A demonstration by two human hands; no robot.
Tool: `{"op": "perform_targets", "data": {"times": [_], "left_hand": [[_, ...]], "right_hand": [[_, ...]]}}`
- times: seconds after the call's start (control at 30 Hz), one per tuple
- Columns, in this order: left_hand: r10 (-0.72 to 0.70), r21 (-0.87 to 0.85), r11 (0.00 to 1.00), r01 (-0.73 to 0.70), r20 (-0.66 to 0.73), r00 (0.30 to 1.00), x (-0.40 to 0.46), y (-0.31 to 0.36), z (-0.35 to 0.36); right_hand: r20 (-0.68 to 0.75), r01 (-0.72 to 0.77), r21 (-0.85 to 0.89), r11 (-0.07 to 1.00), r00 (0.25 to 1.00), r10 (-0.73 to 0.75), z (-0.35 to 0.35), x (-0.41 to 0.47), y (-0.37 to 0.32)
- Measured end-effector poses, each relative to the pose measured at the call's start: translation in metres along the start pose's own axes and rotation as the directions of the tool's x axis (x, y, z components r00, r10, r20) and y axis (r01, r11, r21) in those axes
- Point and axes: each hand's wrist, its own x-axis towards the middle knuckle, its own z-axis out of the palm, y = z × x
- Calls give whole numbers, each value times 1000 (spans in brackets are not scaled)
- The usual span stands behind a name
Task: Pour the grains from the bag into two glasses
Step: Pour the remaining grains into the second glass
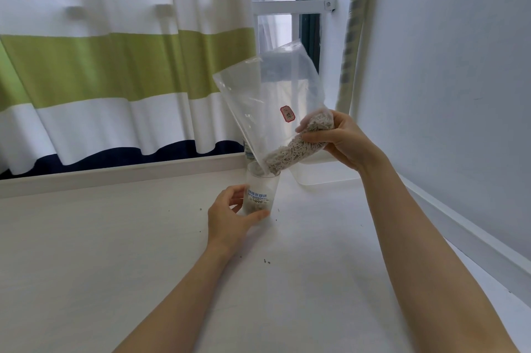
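Observation:
A clear plastic bag [267, 99] with a small red label is tilted over a clear glass [260, 194] with blue print, its open mouth resting in the glass's rim. Beige stick-shaped grains [290, 148] lie along the bag's lower edge and run down into the glass, where a thin layer covers the bottom. My right hand [342, 137] grips the bag's grain-filled corner. My left hand [232, 214] holds the glass near its base, thumb in front. A second glass [247, 151] stands just behind, mostly hidden by the bag.
The white table [143, 252] carries a few spilled crumbs near the glass. A striped curtain [115, 65] hangs behind the table's back ledge. A translucent plastic container [319, 171] sits at the back right, and a white wall [445, 94] runs along the right side.

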Motion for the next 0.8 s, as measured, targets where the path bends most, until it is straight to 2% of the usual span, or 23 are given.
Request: {"op": "perform_targets", "data": {"times": [0.17,0.43,0.53,0.63,0.8], "left_hand": [[12,7,1000,-12,1,1000,-1,0,1],[12,-9,1000,-12,4,1000,0,0,0],[5,-15,1000,-5,5,1000,0,-1,0],[6,-3,1000,-6,4,1000,0,-1,1],[15,0,1000,-15,10,1000,0,0,0]], "right_hand": [[52,-71,-114,991,996,77,-3,-1,-4],[10,-267,-269,926,960,280,-6,-3,-7],[-2,-275,-291,916,958,287,-6,-5,-7],[-24,-244,-224,944,969,245,-7,-4,-5],[-70,-219,-14,976,974,217,-8,-3,6]]}}
